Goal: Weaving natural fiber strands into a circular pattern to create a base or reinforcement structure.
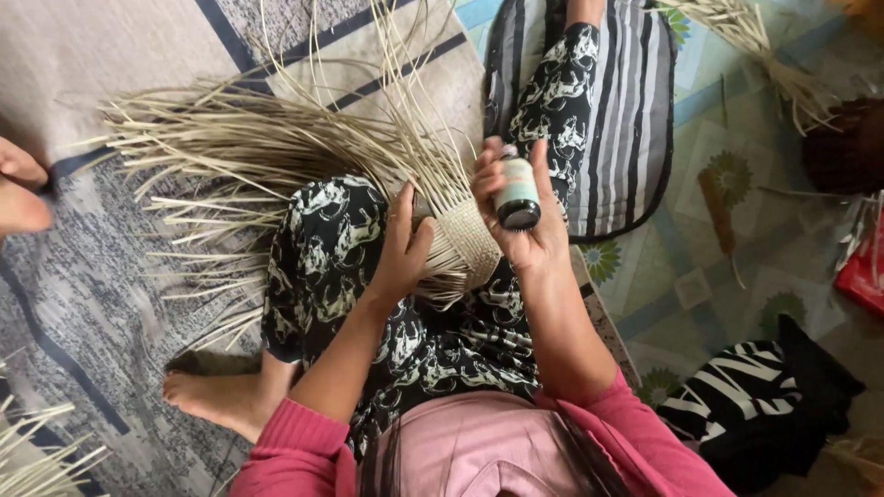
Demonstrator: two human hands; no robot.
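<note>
1. Head view, looking straight down: the right hand (520, 216) has its fingers curled most of the way around a small bottle (517, 193). The bottle is pale green with a dark end that points toward the camera. The thumb is on one side and the other fingers are on the far side, so the bottle sits snug in the palm and likely won't slip.

2. The left hand (402, 247) has its fingers bent only a little. They lie flat and press on the woven piece (465, 241) — it does not look like a full grab, more like a push that keeps the piece from sliding off the knee.

3. The woven piece rests on the person's lap, between the two hands and just under the bottle. Its tight, finished part is near the hands.

4. Long loose straw strips (239, 152) fan out from the weave to the left and up, over the grey rug (83, 304) — they are the ends not woven in yet.

5. A striped cushion (635, 110) lies under the stretched-out leg. Another bundle of straw (764, 46) lies well apart, at the top right.
</note>
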